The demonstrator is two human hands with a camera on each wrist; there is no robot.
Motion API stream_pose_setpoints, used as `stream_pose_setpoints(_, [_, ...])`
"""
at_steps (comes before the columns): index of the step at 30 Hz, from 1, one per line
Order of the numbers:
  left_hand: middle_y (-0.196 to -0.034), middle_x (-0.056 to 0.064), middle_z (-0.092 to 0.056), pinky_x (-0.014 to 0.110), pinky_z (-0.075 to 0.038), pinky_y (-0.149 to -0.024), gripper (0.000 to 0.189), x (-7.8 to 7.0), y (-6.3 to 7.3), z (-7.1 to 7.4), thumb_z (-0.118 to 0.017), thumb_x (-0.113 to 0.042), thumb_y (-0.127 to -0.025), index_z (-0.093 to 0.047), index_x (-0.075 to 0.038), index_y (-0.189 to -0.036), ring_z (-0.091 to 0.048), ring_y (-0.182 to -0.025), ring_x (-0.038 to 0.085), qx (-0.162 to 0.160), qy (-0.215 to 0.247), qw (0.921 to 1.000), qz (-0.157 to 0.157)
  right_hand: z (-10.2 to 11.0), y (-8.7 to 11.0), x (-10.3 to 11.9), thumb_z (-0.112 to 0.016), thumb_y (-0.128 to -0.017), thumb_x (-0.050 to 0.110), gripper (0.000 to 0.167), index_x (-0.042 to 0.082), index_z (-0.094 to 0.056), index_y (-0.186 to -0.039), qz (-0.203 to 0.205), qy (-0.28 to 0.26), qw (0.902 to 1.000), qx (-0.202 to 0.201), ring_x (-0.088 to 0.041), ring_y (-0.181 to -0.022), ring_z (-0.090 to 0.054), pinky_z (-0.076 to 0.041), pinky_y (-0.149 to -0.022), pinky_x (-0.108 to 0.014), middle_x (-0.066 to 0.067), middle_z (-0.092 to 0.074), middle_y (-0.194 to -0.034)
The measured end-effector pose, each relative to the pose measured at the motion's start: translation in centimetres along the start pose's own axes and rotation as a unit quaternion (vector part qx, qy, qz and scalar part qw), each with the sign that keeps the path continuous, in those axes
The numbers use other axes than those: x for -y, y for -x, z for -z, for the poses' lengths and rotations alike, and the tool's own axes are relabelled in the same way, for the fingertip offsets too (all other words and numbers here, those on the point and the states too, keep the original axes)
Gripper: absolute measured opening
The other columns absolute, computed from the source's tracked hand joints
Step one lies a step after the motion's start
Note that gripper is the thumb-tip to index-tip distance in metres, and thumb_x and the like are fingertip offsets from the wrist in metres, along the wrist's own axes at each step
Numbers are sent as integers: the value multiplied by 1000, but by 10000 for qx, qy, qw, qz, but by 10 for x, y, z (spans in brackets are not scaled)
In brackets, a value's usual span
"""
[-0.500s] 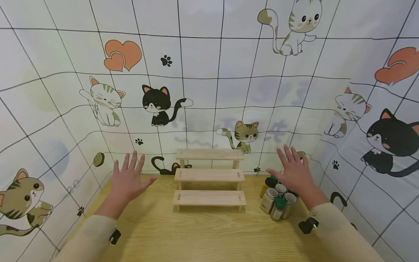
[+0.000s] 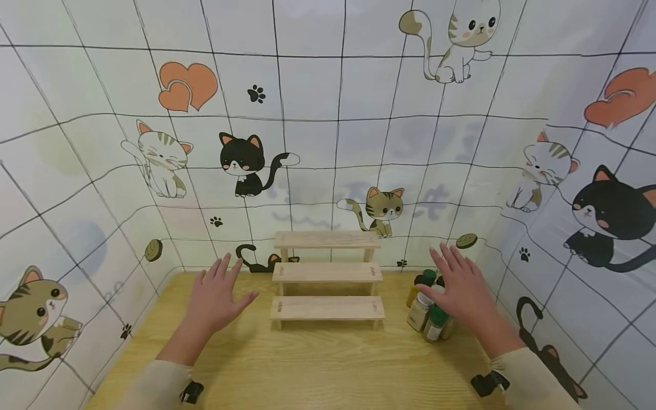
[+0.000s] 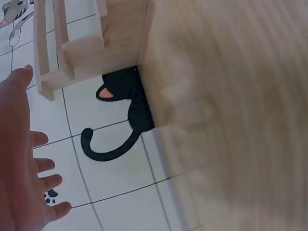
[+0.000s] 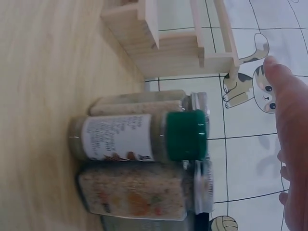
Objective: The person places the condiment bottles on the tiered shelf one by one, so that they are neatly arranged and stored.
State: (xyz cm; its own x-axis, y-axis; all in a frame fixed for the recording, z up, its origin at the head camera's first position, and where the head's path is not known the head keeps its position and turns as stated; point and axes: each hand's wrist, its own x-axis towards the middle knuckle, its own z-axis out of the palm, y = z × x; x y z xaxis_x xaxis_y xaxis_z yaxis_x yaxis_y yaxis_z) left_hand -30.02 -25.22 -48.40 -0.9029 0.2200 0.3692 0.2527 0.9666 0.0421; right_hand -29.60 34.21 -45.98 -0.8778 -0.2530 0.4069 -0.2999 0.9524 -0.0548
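My left hand (image 2: 216, 297) is held over the left part of the table, fingers spread and holding nothing. In the left wrist view, its fingers (image 3: 50, 183) show at the left edge, apart from the shelf. The right hand (image 2: 463, 290), also with straight fingers and nothing in it, hovers over a cluster of spice jars (image 2: 419, 312) and hides some of them. One jar with a green lid (image 4: 185, 135) stands at the front of the cluster, beside clear jars with silver lids (image 4: 203, 187). Between the hands stands a three-step wooden shelf (image 2: 328, 307).
The wooden table (image 2: 318, 370) meets a white grid-patterned cloth (image 2: 318, 142) printed with cats, at the back and both sides. The shelf stands close to the back cloth, with the jars to its right.
My left hand has moved right and slightly down, toward the shelf. The right hand has lowered a little and now covers more of the jars. The view has shifted slightly.
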Motion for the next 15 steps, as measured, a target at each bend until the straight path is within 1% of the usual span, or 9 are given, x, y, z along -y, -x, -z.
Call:
stream_pose_setpoints(3, [-175,27,-34,73,-35,-120,95,-9,4,-10,-65,-70,-102,-45,-5,-168,-38,-157,50,-144,311,9993,-167,-3,11,0,-74,-99,66,101,6,-37,-172,97,-18,9998,-165,-51,-160,-28,-28,-121,-76,-25,-31,-176])
stream_pose_setpoints(6, [-173,27,-37,73,-38,-118,95,-13,7,-21,-68,-69,-101,-45,-5,-168,-39,-156,49,-173,541,9980,-292,-9,22,0,-76,-98,65,98,5,-44,-169,202,-47,9992,-342,-52,-157,-34,-32,-118,-76,-27,-37,-172])
stream_pose_setpoints(10, [-171,25,-41,73,-41,-115,96,-18,8,-34,-70,-70,-99,-45,-7,-168,-44,-153,49,-173,713,9966,-367,-13,36,3,-80,-96,63,96,3,-49,-165,244,-79,9985,-486,-52,-151,-40,-37,-116,-74,-27,-43,-167])
stream_pose_setpoints(13, [-166,25,-47,75,-44,-111,93,-22,10,-43,-75,-67,-97,-50,-7,-164,-49,-148,50,-221,908,9948,-413,-13,44,8,-84,-94,59,95,2,-51,-163,219,-161,9978,-598,-50,-147,-44,-40,-113,-73,-26,-48,-162])
stream_pose_setpoints(15, [-163,25,-50,76,-44,-109,92,-24,11,-48,-78,-66,-96,-52,-7,-163,-50,-146,51,-194,1072,9932,-411,-12,50,11,-86,-93,56,94,2,-52,-161,167,-237,9975,-645,-50,-144,-46,-41,-111,-74,-26,-50,-160])
